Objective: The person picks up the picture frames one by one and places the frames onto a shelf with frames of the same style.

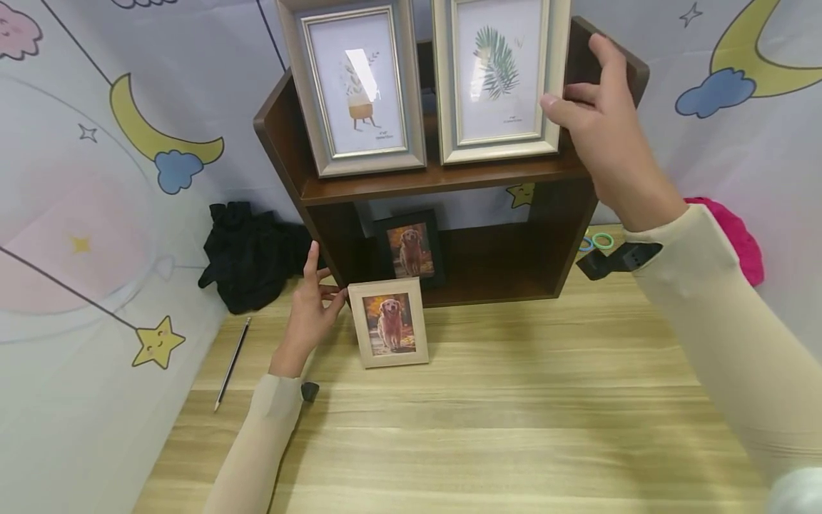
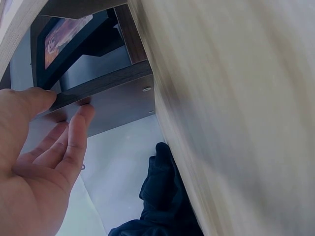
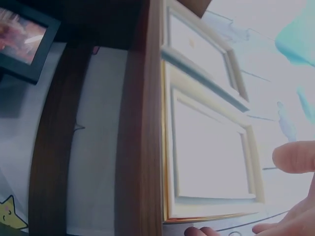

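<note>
A dark brown two-tier shelf [image 1: 449,187] stands on the table. At its lower left front edge, my left hand [image 1: 310,314] pinches the side panel, thumb on the edge and fingertips against the outer face [image 2: 118,105]. Two pale frames stand on the upper tier: a plant-pot picture frame [image 1: 362,93] and a palm-leaf picture frame [image 1: 501,71]. My right hand [image 1: 606,128] is spread by the palm-leaf frame's right side, thumb near its edge; contact is unclear. A black dog-photo frame [image 1: 409,250] sits in the lower tier. Before it stands a light wooden dog-photo frame [image 1: 389,325].
Black cloth [image 1: 247,253] lies left of the shelf, and a pencil [image 1: 232,364] rests near the table's left side. Behind the right forearm are a pink item [image 1: 732,239] and small coloured rings [image 1: 602,241]. A printed curtain [image 1: 70,214] hangs around the table.
</note>
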Available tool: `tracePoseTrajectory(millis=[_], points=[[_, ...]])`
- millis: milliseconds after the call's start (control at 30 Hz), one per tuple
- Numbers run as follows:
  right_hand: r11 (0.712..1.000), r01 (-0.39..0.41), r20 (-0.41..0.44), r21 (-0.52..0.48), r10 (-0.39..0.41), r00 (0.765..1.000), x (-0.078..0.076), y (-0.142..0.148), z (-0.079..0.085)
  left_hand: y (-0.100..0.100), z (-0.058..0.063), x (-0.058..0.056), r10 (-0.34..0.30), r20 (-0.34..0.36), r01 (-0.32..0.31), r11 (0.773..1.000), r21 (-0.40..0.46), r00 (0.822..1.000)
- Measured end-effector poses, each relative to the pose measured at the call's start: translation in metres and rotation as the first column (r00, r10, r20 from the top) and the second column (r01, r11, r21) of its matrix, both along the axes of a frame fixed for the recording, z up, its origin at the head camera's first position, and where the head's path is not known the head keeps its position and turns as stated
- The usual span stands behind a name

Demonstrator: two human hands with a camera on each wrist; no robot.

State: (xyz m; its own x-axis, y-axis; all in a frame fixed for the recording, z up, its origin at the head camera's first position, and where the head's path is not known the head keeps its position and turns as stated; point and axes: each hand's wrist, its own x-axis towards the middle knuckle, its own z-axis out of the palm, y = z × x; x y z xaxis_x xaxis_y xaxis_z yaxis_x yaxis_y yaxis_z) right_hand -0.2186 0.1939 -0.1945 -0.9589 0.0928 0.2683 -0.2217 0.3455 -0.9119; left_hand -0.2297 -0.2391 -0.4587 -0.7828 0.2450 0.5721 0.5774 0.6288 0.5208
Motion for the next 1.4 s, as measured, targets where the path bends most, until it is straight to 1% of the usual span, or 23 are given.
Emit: tracePoseTrajectory(millis=[100,167,300,433,667,767,967,1033,1167,1267,1400], points=[[0.999,-0.029,-0.021,-0.04,0.028,0.999,0.01,0.001,-0.004,0.0,0.0,0.0,0.002,0.001,-0.002,1.0,-0.001,1.0],[0.997,-0.053,-0.035,-0.05,0.051,0.998,0.017,0.003,-0.007,-0.001,0.001,0.0,0.006,0.009,-0.006,1.0,-0.002,1.0],[0.996,-0.086,-0.043,-0.031,0.084,0.995,0.031,0.007,-0.014,-0.001,0.001,0.0,0.019,0.03,-0.019,1.0,-0.005,0.999],[0.994,-0.102,-0.066,-0.034,0.099,0.993,0.043,0.012,-0.026,0.0,0.002,0.001,0.016,0.032,-0.015,1.0,-0.003,0.999],[0.994,-0.095,-0.101,0.056,0.101,0.99,0.062,0.02,-0.052,0.001,0.001,0.002,0.006,0.043,-0.006,1.0,0.008,0.999],[0.992,-0.113,-0.107,0.056,0.118,0.987,0.068,0.021,-0.061,0.001,-0.001,0.001,0.007,0.045,-0.007,1.0,0.013,0.999],[0.986,-0.17,-0.112,-0.004,0.168,0.979,0.072,0.02,-0.076,0.0,0.0,0.0,0.005,0.024,-0.006,1.0,0.017,1.0],[0.978,-0.205,-0.126,-0.04,0.199,0.972,0.072,0.018,-0.082,0.0,0.001,0.0,0.004,0.026,-0.004,1.0,0.017,1.0],[0.954,-0.282,-0.161,-0.104,0.264,0.951,0.072,0.014,-0.094,-0.001,0.001,-0.001,0.007,0.033,-0.007,1.0,0.011,0.999],[0.94,-0.321,-0.16,-0.113,0.302,0.94,0.073,0.01,-0.102,-0.001,0.0,-0.001,0.009,0.027,-0.009,1.0,0.006,1.0],[0.93,-0.352,-0.148,-0.105,0.335,0.931,0.073,0.006,-0.109,-0.001,0.0,-0.001,0.011,0.027,-0.011,1.0,0.006,1.0]])
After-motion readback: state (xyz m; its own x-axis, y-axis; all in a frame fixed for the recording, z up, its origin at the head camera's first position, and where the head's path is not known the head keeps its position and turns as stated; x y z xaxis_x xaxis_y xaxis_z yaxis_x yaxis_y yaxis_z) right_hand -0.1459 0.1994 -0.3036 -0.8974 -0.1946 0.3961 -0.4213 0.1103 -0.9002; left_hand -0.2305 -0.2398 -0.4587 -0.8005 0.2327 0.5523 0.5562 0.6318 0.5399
